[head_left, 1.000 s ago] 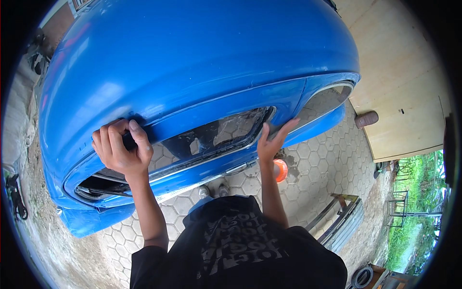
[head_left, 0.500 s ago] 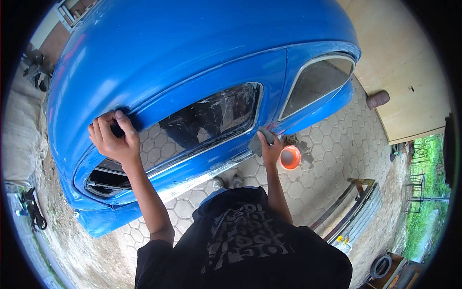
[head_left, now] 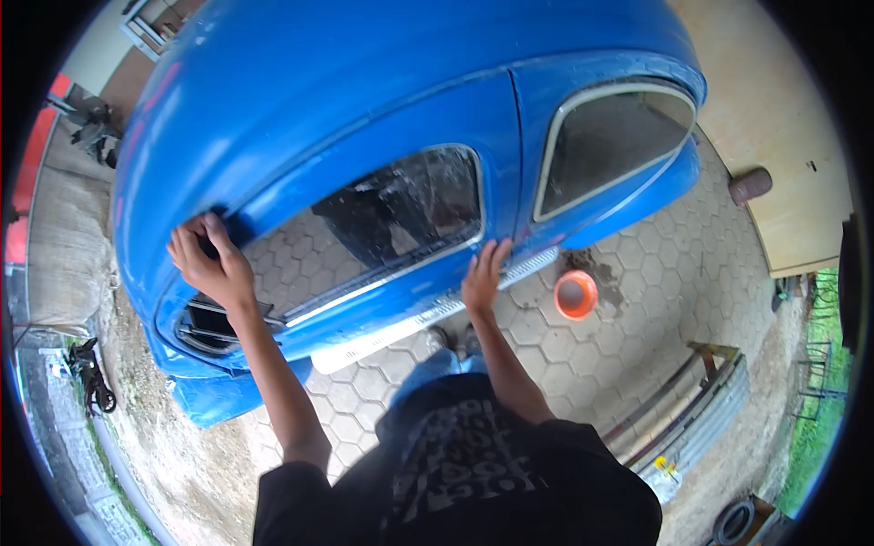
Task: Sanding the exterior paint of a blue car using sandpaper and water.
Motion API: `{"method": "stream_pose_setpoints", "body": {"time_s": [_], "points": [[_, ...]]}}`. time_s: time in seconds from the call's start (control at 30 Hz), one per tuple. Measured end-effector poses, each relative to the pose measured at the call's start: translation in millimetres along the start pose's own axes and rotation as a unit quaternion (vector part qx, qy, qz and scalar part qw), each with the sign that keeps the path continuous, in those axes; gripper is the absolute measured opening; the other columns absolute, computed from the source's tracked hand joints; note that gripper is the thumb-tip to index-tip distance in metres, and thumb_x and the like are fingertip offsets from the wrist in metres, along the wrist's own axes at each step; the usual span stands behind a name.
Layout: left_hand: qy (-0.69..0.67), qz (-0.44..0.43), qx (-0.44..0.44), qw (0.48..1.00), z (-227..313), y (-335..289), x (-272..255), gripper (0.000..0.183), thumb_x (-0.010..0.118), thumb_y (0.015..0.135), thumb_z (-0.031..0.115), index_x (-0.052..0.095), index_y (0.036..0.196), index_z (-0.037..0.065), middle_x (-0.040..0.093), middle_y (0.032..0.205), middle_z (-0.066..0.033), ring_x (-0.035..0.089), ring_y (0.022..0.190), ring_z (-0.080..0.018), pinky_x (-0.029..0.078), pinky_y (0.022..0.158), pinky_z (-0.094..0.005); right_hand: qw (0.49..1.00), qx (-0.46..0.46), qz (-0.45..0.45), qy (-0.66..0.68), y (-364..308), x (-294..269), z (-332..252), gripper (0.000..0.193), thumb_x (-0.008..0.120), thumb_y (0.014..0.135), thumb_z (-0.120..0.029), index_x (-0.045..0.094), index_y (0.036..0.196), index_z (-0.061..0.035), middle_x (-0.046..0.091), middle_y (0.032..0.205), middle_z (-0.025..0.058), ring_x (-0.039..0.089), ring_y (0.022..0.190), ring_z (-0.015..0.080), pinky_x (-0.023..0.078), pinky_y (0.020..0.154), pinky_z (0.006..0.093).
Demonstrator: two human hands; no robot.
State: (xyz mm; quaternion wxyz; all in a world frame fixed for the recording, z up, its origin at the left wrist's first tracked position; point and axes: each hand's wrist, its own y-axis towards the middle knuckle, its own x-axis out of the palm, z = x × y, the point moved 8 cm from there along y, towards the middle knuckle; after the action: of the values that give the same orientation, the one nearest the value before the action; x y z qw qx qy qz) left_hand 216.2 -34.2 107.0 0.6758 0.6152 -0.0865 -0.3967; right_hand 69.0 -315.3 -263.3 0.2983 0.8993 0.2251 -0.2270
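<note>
Moved: your right hand [head_left: 484,278], fingers now straighter against the door [head_left: 499,182], any hold hidden. Your left hand [head_left: 209,264]: half-curled at the roof edge [head_left: 338,142], hold hidden. Blue car [head_left: 364,55]: ahead of both, long axis left-right; right hand nearer the door seam [head_left: 520,150].

From here I see the left hand [head_left: 211,259] at the car [head_left: 410,91]'s roof edge, the door window [head_left: 414,205] to its right. The right hand [head_left: 485,278] is at the door [head_left: 499,182], just below that window's far corner. I have the rear window [head_left: 610,150] beyond and right of this hand, a bucket [head_left: 575,295] on the paving [head_left: 660,264] beside it, long boards [head_left: 701,409] further right and nearer the body. A motorbike [head_left: 91,378] stands well left of the left hand.
</note>
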Motion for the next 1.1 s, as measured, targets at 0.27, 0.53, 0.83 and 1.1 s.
{"method": "stream_pose_setpoints", "body": {"time_s": [0.27, 0.53, 0.83, 1.1], "points": [[0.017, -0.216, -0.079, 0.973, -11, -176, -33, 0.02, 0.056, 0.078, 0.005, 0.063, 0.097, 0.004, 0.055, 0.102, -0.0149, 0.052, 0.094, -0.0325, 0.041, 0.081, -0.0395, 0.98, -0.181, 0.083, 0.008, 87, -70, -85, 0.047, 0.052, 0.087, -0.004, 0.039, 0.132, 0.0059, 0.02, 0.143, 0.0323, 0.027, 0.13, 0.0495, 0.03, 0.104, 0.0481], [0.071, -0.583, -0.533, 0.609, -147, -714, -235, 0.03, 0.05, 0.09, 0.033, 0.067, 0.1, 0.01, 0.067, 0.093, -0.0076, 0.063, 0.09, -0.0235, 0.048, 0.076, -0.0364, 0.974, -0.205, -0.071, -0.07, 12, -3, -23, 0.052, 0.053, 0.084, -0.002, 0.037, 0.133, 0.0058, 0.026, 0.142, 0.026, 0.026, 0.13, 0.0478, 0.024, 0.108, 0.0518], [-0.046, -0.491, -0.793, 0.357, -139, -676, -241, 0.036, 0.053, 0.088, 0.034, 0.06, 0.116, 0.013, 0.063, 0.106, -0.0062, 0.056, 0.103, -0.0235, 0.046, 0.083, -0.0421, 0.998, 0.058, -0.027, -0.003, -45, 40, -59, 0.054, 0.022, 0.1, -0.028, 0.011, 0.143, 0.0032, 0.0, 0.151, 0.0213, -0.002, 0.138, 0.0419, 0.007, 0.113, 0.0486], [-0.058, -0.468, -0.682, 0.558, -353, -633, -213, 0.032, 0.05, 0.088, 0.03, 0.062, 0.111, 0.011, 0.065, 0.087, -0.0069, 0.062, 0.069, -0.0158, 0.048, 0.055, -0.0275, 0.994, 0.005, -0.111, 0.019, -157, 128, -204, 0.056, 0.021, 0.1, -0.031, 0.012, 0.144, 0.0033, 0.0, 0.151, 0.0217, -0.002, 0.139, 0.0385, 0.003, 0.113, 0.0466]]}}
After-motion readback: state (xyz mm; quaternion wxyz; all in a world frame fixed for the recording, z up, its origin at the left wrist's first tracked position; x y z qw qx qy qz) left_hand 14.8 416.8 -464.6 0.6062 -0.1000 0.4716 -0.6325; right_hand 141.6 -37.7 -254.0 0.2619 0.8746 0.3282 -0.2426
